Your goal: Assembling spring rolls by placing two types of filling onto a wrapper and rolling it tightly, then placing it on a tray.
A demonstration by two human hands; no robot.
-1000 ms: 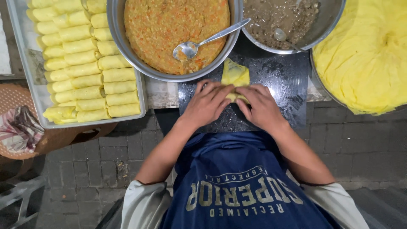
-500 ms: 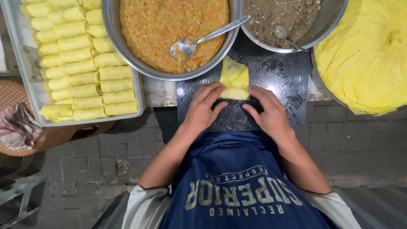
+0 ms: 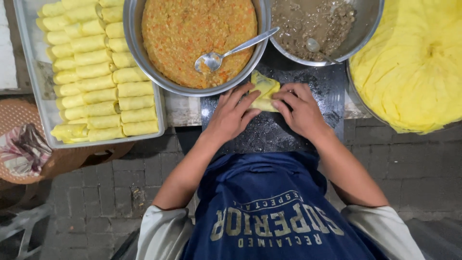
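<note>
Yellow wrap (image 3: pixel 264 92) lies crosswise under both hands' fingers (image 3: pixel 250 98).

Counter (image 3: pixel 183 110): pale, worn surface, seen from above, edge toward the person. Directly on it:
- dark flat board (image 3: pixel 274 132) at centre, speckled with moisture; one yellow wrapper (image 3: pixel 264 91) lies at its 12 o'clock end.
- metal tray (image 3: pixel 33 82) at 9 o'clock, filled with rows of yellow rolls (image 3: pixel 96 72).
- steel bowl (image 3: pixel 132 33) of orange filling at 11 o'clock, a spoon (image 3: pixel 231 50) in it.
- second steel bowl (image 3: pixel 370 19) of brownish mix at 1 o'clock.
- heap of yellow sheets (image 3: pixel 414 67) at 3 o'clock.

Brick-paved floor (image 3: pixel 120 188) below.
</note>
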